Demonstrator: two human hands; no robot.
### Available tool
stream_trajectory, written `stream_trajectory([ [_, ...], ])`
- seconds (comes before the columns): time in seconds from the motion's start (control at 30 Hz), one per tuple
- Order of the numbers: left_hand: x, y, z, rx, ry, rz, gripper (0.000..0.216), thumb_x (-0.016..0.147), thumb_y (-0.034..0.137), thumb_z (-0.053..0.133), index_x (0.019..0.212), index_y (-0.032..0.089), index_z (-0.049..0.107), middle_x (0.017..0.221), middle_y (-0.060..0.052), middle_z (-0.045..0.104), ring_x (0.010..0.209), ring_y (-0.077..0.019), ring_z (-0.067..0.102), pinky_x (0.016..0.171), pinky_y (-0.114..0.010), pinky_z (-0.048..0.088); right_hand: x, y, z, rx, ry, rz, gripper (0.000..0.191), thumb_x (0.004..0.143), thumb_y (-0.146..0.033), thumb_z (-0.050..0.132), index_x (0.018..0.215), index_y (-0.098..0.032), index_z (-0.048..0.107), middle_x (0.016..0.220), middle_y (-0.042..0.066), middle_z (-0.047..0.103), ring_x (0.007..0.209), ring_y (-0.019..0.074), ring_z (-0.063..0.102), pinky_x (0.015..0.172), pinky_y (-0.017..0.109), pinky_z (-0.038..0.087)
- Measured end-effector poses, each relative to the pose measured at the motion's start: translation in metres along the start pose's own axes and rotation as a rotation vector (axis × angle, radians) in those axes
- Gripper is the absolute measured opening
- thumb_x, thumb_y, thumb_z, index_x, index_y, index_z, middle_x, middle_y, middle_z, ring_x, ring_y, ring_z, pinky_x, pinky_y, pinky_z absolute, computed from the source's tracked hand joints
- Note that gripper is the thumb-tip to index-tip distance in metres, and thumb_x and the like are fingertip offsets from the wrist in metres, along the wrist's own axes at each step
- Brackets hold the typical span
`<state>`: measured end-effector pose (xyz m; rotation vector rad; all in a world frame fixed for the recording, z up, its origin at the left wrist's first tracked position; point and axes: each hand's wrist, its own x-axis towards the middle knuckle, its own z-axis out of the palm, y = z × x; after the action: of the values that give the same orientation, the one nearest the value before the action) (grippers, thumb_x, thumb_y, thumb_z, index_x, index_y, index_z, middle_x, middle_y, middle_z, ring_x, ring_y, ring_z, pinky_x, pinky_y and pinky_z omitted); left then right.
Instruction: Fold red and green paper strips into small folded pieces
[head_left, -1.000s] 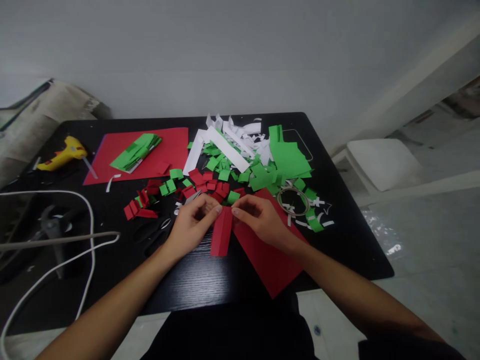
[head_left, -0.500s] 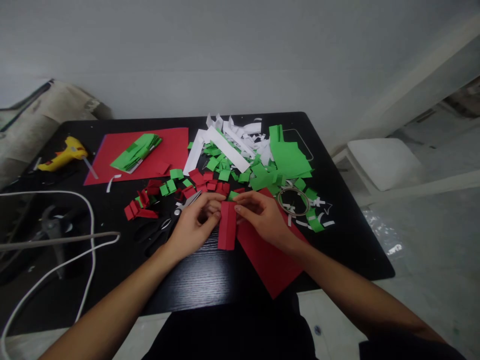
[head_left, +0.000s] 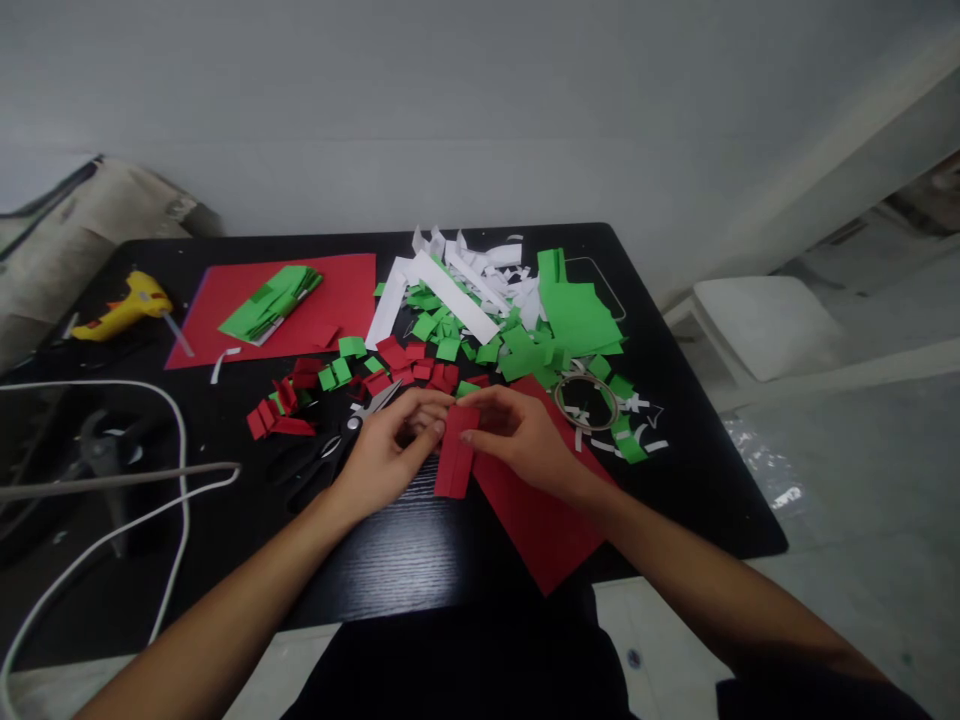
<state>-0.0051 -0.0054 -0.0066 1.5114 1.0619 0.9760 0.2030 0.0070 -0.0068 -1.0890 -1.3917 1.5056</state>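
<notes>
Change: against the frame a second ago, the red strip now shows shorter and sits a little farther up the table, and both sets of fingertips have closed in over its far end; the table litter has not shifted.
Strip position: just off the near-centre of the black table, its right edge touching or overlapping the large red sheet.
Long axis: runs near to far, leaning slightly right at the far end.
Left hand: comes in from the near left; fingers curled, thumb and forefinger pressed together on the strip's far-left corner.
Right hand: comes in from the near right, lying over the red sheet; fingertips pinching the strip's far-right edge.
Which hand is nearer: neither, both are on the strip; the left hand sits beside it, the right reaches across from the sheet.
Strip relative to hands: between the two, its free end pointing back toward the person, below and clear of the fingers.
Beside the left hand: scissors, blades pointing far-right, just left of the knuckles.
Far of the hands: cut red and green squares, near but not touched.
Right of the right hand: tape ring, near, apart.
Far left: yellow glue gun, well apart.
</notes>
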Motion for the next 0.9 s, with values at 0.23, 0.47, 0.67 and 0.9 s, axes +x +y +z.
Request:
stream_trajectory([
  [0.23,0.0003,-0.0024,-0.0008,0.026,0.01,0.024,0.023,0.1,0.024,0.063,0.122,0.019,0.068,0.099,-0.005,0.074,0.085,-0.0145,0.071,0.08,-0.027,0.058,-0.0001,0.0019,0.0007,0.067,0.002,0.002,0.033,0.075,-0.024,0.087,0.105,-0.022,0.075,0.105,0.003,0.079,0.093,0.0184,0.075,0.086,0.033,0.061],
  [0.47,0.0004,-0.0039,-0.0008,0.038,-0.013,0.019,0.023,0.1,0.024,0.062,0.122,0.02,0.068,0.1,-0.004,0.075,0.085,-0.0148,0.07,0.081,-0.027,0.057,0.0006,0.0016,0.0011,0.073,0.002,-0.033,0.028,0.077,-0.027,0.089,0.101,-0.023,0.076,0.101,0.002,0.08,0.091,0.0173,0.076,0.085,0.031,0.06],
  [0.67,-0.0017,-0.0072,-0.0022,0.094,-0.038,0.038,0.024,0.101,0.023,0.061,0.125,0.021,0.067,0.102,-0.005,0.074,0.088,-0.0151,0.07,0.083,-0.027,0.056,0.0012,0.0044,0.0004,0.053,0.013,-0.031,0.024,0.079,-0.029,0.088,0.098,-0.021,0.076,0.098,0.003,0.08,0.089,0.0175,0.076,0.085,0.032,0.06],
  [0.9,-0.0013,-0.0052,-0.0021,0.166,-0.027,0.068,0.024,0.1,0.021,0.061,0.124,0.021,0.065,0.103,-0.005,0.074,0.089,-0.016,0.071,0.082,-0.029,0.057,0.0022,0.0059,-0.0009,0.047,0.014,-0.042,0.025,0.079,-0.026,0.086,0.101,-0.022,0.074,0.104,0.003,0.08,0.094,0.0182,0.076,0.09,0.033,0.06],
])
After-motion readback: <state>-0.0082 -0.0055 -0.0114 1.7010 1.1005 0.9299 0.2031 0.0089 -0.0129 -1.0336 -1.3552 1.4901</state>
